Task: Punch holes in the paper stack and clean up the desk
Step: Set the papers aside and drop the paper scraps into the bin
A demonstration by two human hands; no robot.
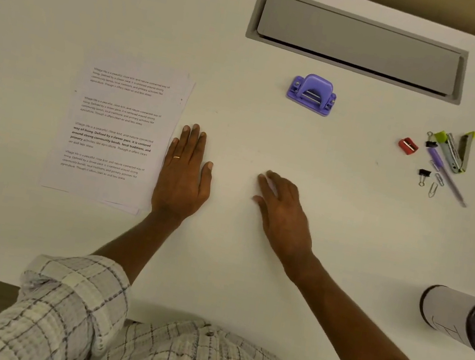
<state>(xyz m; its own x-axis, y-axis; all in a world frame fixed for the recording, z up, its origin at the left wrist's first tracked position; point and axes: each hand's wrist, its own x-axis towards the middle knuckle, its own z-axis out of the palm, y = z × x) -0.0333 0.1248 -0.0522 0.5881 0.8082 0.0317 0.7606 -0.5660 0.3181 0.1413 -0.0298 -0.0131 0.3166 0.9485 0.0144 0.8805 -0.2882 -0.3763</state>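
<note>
1. Status: left hand [183, 175] lies flat, fingers together, empty, touching the right edge of the paper stack [117, 133] at left.
2. Right hand [283, 210] rests empty, fingers loosely spread.
3. The hole punch [311, 94] stands far, well apart from both hands.
4. Recommended: square the stack edges before bringing the punch to them.

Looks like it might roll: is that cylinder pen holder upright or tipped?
Tipped. The white cylindrical pen holder lies sideways, dark mouth facing right.
</note>
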